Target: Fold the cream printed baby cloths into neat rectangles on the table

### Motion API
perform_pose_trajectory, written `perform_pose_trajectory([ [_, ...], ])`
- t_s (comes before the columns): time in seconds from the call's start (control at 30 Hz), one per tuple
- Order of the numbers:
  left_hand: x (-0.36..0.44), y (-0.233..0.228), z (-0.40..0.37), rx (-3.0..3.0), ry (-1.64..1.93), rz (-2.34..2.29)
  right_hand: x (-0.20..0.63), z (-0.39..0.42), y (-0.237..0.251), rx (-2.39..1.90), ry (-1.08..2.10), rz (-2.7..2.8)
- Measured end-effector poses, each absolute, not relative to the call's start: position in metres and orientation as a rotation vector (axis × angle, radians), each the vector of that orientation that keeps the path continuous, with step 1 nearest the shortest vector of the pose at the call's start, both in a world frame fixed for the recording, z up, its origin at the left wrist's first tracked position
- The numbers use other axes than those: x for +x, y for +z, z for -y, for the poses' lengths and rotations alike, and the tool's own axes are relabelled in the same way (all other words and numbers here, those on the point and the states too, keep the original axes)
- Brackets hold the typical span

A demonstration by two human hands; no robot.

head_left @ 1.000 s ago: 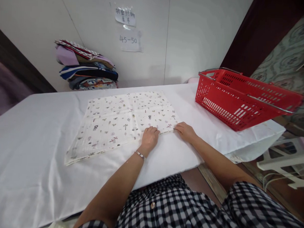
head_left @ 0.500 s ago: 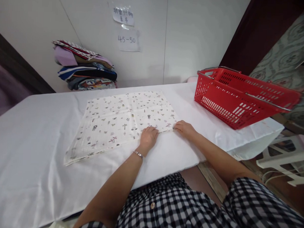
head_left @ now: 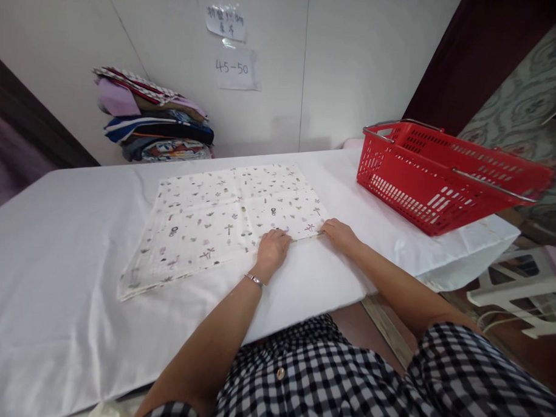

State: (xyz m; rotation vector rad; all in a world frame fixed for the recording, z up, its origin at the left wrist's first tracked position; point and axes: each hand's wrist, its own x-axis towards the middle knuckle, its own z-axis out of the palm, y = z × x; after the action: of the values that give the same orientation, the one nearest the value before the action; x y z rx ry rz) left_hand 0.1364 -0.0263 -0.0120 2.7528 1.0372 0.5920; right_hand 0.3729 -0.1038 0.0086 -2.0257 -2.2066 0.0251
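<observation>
A white cloth printed with small dark and pink motifs lies flat on the white-covered table. My left hand rests on the cloth's near edge, fingers curled over the hem. At the cloth's near right corner my right hand pinches the fabric. Both hands sit close together along that edge. A thin bracelet circles my left wrist.
A red plastic basket with metal handles stands at the table's right end, partly over the edge. A stack of folded clothes sits against the back wall at the left. Paper notes are taped to the wall. White plastic furniture stands beyond the right edge.
</observation>
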Motion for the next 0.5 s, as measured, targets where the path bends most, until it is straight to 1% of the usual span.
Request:
perform_pose_trajectory([
  [0.3,0.138,-0.008,0.025,2.781,0.647,-1.048,0.382,0.104,0.005,-1.870,0.038,2.260],
  [0.4,0.140,-0.001,0.022,2.828,0.729,-1.061,0.384,0.106,-0.003,-1.815,-0.020,2.219],
  [0.5,0.140,0.000,0.021,2.901,0.705,-1.033,0.385,0.106,-0.010,-1.779,-0.087,2.181],
])
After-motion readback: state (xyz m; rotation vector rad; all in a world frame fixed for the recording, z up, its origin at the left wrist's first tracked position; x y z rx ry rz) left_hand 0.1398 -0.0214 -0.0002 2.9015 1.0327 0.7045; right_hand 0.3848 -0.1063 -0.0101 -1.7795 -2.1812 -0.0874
